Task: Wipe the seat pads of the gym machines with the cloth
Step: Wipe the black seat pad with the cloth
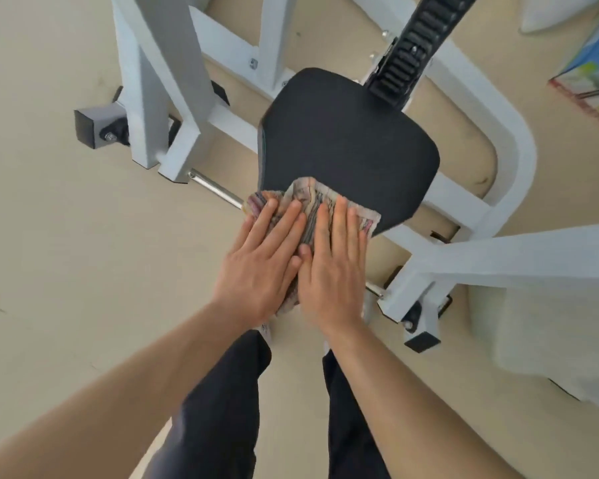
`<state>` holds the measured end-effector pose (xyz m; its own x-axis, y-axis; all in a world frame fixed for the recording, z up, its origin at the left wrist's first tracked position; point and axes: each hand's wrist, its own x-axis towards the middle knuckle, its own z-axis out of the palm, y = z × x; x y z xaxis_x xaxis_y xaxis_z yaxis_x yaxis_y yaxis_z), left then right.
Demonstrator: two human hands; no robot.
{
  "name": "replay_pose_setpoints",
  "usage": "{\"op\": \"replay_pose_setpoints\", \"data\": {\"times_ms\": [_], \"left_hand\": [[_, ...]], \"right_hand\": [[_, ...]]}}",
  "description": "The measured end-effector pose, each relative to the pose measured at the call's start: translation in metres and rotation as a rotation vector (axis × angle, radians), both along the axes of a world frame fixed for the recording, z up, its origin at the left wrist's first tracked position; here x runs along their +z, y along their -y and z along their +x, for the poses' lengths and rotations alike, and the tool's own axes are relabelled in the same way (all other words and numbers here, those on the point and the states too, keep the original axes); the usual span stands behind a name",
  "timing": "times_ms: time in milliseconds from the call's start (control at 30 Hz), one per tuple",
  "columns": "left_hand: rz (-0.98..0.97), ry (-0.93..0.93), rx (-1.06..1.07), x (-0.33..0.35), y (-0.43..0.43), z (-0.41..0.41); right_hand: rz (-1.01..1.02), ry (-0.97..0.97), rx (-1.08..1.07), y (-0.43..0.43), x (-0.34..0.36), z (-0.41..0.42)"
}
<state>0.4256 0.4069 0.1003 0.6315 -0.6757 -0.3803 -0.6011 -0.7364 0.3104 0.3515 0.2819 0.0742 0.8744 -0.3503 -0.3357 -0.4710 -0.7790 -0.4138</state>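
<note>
A black seat pad point(346, 140) sits on a white gym machine frame point(512, 160) in the middle of the head view. A patterned, striped cloth point(308, 198) lies over the pad's near edge. My left hand point(260, 261) and my right hand point(332, 267) press flat on the cloth side by side, fingers straight and pointing away from me. The near part of the pad is hidden under the cloth and hands.
A black ribbed adjustment rail point(415, 43) rises from behind the pad. White frame posts point(159, 81) stand at the left and a white beam point(519, 257) runs at the right. Chrome rods point(215, 186) stick out below the seat. Beige floor point(49, 219) surrounds the machine; my dark trousers point(222, 409) are below.
</note>
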Motion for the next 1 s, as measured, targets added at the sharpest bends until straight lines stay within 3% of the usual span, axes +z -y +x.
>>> {"op": "replay_pose_setpoints", "data": {"times_ms": [200, 333, 467, 567, 767, 1000], "left_hand": [[0.086, -0.047, -0.470, 0.001, -0.007, 0.036], [0.075, -0.040, -0.712, -0.021, 0.056, 0.083], [0.070, 0.002, -0.867, -0.047, 0.142, 0.098], [0.046, 0.007, -0.836, -0.048, 0.153, 0.091], [0.094, -0.002, -0.848, -0.018, 0.063, 0.073], [0.034, -0.033, -0.803, -0.043, 0.128, 0.087]], "right_hand": [[0.508, 0.261, -0.675, -0.057, -0.007, -0.012], [0.863, 0.604, -1.062, -0.039, -0.026, 0.025], [0.843, 0.586, -1.433, 0.035, -0.050, 0.046], [0.808, 0.634, -1.476, 0.042, -0.042, 0.053], [0.970, 0.677, -1.373, -0.054, 0.000, 0.032], [0.815, 0.530, -1.499, 0.037, -0.047, 0.048]]}}
